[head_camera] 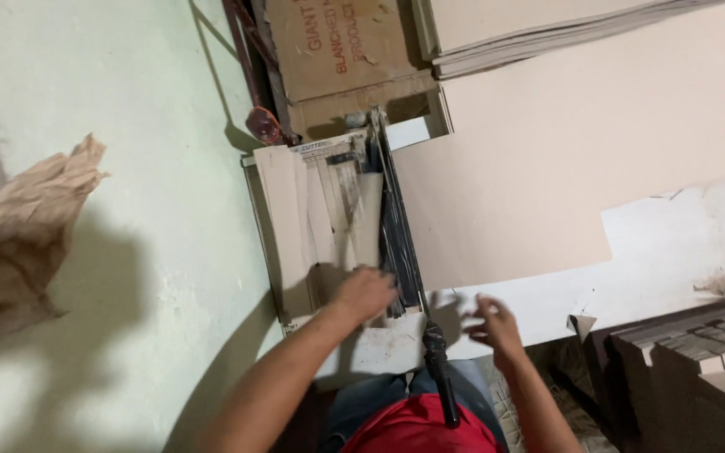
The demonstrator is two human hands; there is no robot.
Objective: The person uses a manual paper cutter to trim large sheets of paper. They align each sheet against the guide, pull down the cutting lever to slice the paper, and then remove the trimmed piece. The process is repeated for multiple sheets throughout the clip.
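Nearest, the left hand (365, 294) lies flat, fingers spread on the stack of pale cardboard strips (322, 220) just beside the long dark cutter blade (398, 226); a slip could bring fingers under that edge. The right hand (493, 325), open and empty, hovers near the black lever handle (440, 369). Beyond lie the large beige board sheet (547, 159) on the white bench (673, 252), a brown carton (341, 50) and a pale green floor (127, 126).

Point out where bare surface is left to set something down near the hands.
Free: the large tan sheet right of the cutter blade, and the white patch past the right hand. Crowded: the cutter bed with strips by the left hand.
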